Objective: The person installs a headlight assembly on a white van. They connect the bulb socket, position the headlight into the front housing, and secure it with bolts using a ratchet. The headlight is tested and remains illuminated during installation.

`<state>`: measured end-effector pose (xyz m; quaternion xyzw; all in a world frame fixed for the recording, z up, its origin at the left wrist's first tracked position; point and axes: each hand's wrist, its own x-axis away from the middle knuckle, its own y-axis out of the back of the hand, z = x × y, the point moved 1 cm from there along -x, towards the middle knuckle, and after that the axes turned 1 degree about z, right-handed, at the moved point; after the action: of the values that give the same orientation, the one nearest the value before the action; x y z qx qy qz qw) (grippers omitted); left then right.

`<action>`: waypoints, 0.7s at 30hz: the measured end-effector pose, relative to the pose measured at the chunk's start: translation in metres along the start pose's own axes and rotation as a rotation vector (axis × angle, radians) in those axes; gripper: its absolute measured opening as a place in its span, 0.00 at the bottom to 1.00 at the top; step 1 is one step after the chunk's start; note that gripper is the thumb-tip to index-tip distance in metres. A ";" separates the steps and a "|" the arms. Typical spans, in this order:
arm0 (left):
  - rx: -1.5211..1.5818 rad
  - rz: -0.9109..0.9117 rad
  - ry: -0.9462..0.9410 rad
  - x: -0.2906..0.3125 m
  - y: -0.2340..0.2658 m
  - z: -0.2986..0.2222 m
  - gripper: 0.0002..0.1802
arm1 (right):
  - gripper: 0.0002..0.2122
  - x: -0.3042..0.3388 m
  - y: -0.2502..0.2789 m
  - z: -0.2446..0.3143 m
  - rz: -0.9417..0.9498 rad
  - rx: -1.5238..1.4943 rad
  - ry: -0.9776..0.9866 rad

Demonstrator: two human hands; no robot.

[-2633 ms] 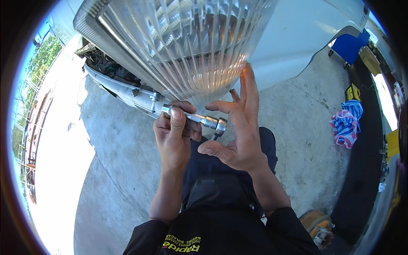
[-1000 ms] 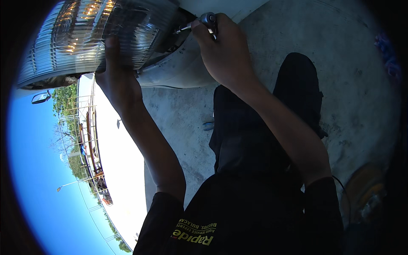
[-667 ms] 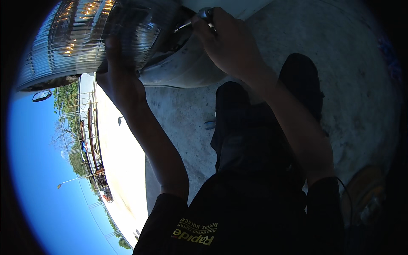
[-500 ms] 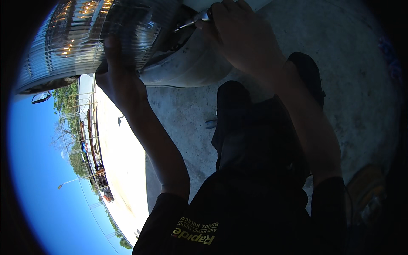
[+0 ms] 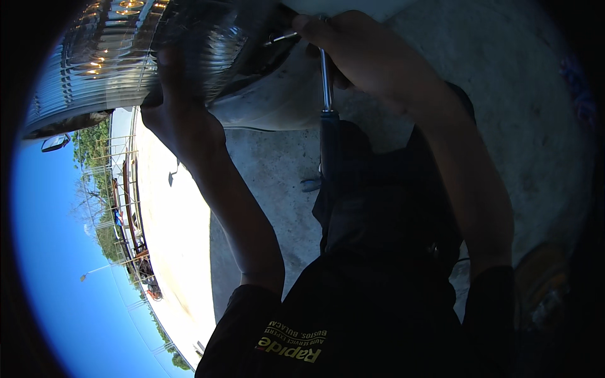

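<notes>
A large headlamp (image 5: pixel 135 63) with a ribbed clear lens fills the upper left. My left hand (image 5: pixel 183 123) grips its lower edge, thumb up over the lens and fingers mostly hidden. To the right, my right hand (image 5: pixel 359 53) is closed around the head of a ratchet wrench (image 5: pixel 326 85). The wrench's dark handle hangs down toward my knees, and a thin metal shaft (image 5: pixel 283 39) points left from the hand at the dark gap beside the lamp. Whether the shaft's tip touches anything is too dark to tell.
Under the lamp curves a pale bumper (image 5: pixel 271 110). A small blue-grey tool (image 5: pixel 310 184) lies on the concrete floor (image 5: pixel 265 164) beside my knee. A round brownish object (image 5: pixel 542 277) is at the lower right. Sunlit pavement (image 5: pixel 179 233) and a fence (image 5: pixel 126 208) stretch along the left.
My right hand has shifted slightly right and down. The wrench's handle now shows, hanging below the hand. The left hand keeps its hold on the headlamp.
</notes>
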<state>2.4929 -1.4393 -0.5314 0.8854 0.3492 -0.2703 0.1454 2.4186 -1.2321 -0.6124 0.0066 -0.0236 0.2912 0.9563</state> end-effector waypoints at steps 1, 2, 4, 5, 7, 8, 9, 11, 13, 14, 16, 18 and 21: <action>-0.009 0.001 0.016 0.000 0.000 -0.001 0.31 | 0.27 -0.001 0.001 -0.001 -0.081 0.179 0.099; -0.027 -0.014 0.032 0.000 0.001 -0.002 0.30 | 0.26 0.001 -0.001 -0.005 -0.162 0.359 0.200; -0.026 -0.029 0.047 0.000 0.000 -0.003 0.29 | 0.26 0.001 -0.004 -0.008 -0.335 0.649 0.454; -0.009 -0.033 0.048 0.000 -0.001 -0.002 0.28 | 0.27 0.002 -0.005 -0.009 -0.424 0.757 0.610; -0.009 -0.037 0.024 0.002 -0.003 -0.002 0.25 | 0.26 0.001 -0.005 -0.010 -0.465 0.814 0.698; -0.022 -0.039 -0.002 0.003 -0.005 -0.002 0.24 | 0.26 0.002 -0.001 -0.009 -0.420 0.770 0.629; -0.048 -0.025 -0.041 0.004 -0.006 -0.002 0.25 | 0.26 0.001 0.002 -0.008 -0.352 0.735 0.513; -0.031 -0.015 0.004 0.006 -0.007 -0.004 0.23 | 0.24 -0.001 0.008 -0.007 -0.033 0.259 0.028; 0.004 0.008 -0.006 0.007 -0.008 -0.009 0.24 | 0.23 0.003 0.008 -0.002 0.093 0.062 -0.197; 0.032 0.002 0.022 0.008 -0.009 -0.011 0.25 | 0.22 0.005 0.003 0.001 0.053 0.113 -0.136; 0.015 0.010 0.064 0.010 -0.008 -0.017 0.30 | 0.22 0.012 -0.006 0.006 -0.106 0.448 0.084; 0.027 0.020 0.055 0.010 -0.008 -0.024 0.30 | 0.21 0.017 -0.013 0.010 -0.247 0.635 0.393; 0.018 0.074 0.115 0.008 -0.008 -0.031 0.29 | 0.21 0.013 -0.013 0.005 -0.191 0.618 0.467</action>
<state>2.5043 -1.4156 -0.5119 0.9130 0.3213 -0.2167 0.1270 2.4363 -1.2356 -0.6064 0.2301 0.2839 0.1881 0.9117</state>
